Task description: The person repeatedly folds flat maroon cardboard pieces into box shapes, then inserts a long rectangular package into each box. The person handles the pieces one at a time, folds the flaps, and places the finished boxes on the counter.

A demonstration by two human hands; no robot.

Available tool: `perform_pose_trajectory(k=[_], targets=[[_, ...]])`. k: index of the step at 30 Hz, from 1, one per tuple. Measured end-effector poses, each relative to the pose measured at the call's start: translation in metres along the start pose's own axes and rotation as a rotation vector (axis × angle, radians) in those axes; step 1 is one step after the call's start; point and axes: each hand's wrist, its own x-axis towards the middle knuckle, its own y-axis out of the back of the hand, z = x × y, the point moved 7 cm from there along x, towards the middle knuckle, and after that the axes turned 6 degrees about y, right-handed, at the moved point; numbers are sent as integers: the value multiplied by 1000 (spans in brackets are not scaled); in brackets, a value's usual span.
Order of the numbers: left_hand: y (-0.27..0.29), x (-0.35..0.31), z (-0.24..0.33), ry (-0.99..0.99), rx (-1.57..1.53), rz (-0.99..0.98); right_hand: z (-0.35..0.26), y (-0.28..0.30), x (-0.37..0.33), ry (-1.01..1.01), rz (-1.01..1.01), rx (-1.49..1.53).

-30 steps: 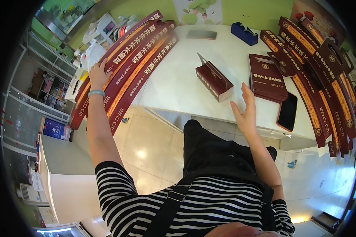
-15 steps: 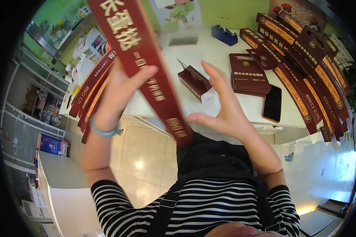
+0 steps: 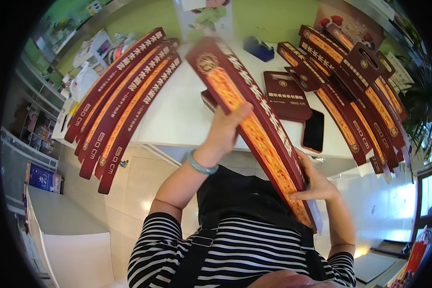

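Note:
A long, narrow maroon carton [image 3: 260, 139] with an orange food picture down its face slants across the front of my body. My left hand [image 3: 225, 128] holds it around the middle, thumb over the picture side. Nearer its lower end my right hand [image 3: 319, 182] grips the edge, thumb on the face and fingers partly hidden behind. A pale flap [image 3: 316, 216] sticks out at that lower end. Behind the carton, a small maroon folded piece [image 3: 208, 100] shows only in part on the white table [image 3: 173, 115].
Several long maroon cartons [image 3: 125, 108] overhang the table's left front edge. More lie in a pile [image 3: 343, 98] at the right. Between are flat maroon carton pieces [image 3: 287, 103], a phone [image 3: 314, 132] and a blue tape dispenser [image 3: 258, 49]. A white cabinet [image 3: 77, 254] stands at lower left.
The carton has turned to show its picture side and moved right. My right hand, spread beside it before, has closed on its lower end. The left-hand cartons show more fully.

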Motion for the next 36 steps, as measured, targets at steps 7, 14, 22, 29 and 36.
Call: perform_pose_trajectory(k=[7, 14, 22, 29, 36], targets=[[-37, -48, -89, 61, 278, -208, 1, 1, -4, 56, 326, -30], [165, 15, 49, -427, 1056, 729, 15, -7, -23, -81, 370, -494], [181, 63, 12, -16, 575, 413, 25, -24, -4, -24, 363, -679], [134, 54, 29, -18, 502, 217, 19, -18, -7, -6, 310, -778], [81, 40, 60, -128, 678, 39, 11, -13, -15, -75, 203, -768]])
